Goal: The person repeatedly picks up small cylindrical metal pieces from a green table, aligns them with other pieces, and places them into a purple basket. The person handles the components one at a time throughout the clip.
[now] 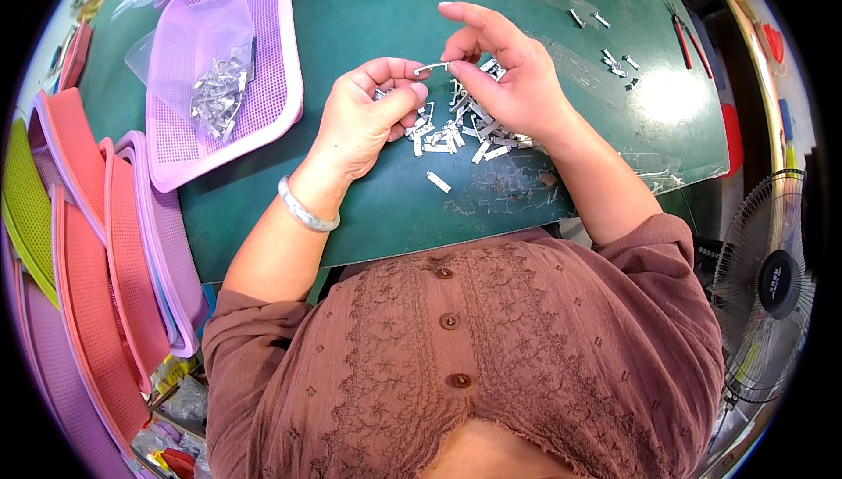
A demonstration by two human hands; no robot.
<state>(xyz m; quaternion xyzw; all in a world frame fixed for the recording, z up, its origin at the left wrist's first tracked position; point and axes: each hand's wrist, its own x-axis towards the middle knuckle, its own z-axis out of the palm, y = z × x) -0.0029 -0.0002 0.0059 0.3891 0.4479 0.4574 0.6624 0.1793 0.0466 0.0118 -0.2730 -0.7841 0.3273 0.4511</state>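
Note:
Over the table, a small curved metal strip point(431, 67) spans the gap between my two hands. My right hand point(517, 80) pinches its right end between thumb and forefinger, other fingers raised. My left hand point(364, 115) is closed, its fingertips at the strip's left end; a bit of silvery metal point(380, 93) shows by its curled fingers. Beneath and between the hands lies a loose pile of small silvery metal strips point(478, 124), partly hidden by my right hand. One single strip point(438, 182) lies apart, nearer to me.
A purple perforated basket point(285, 67) at the left holds a clear bag of metal parts point(221, 97). Stacked baskets point(92, 242) stand beside the green table point(368, 216). Farther right lie several loose strips point(611, 60) and red-handled pliers point(682, 45). A fan point(776, 282) stands at the right.

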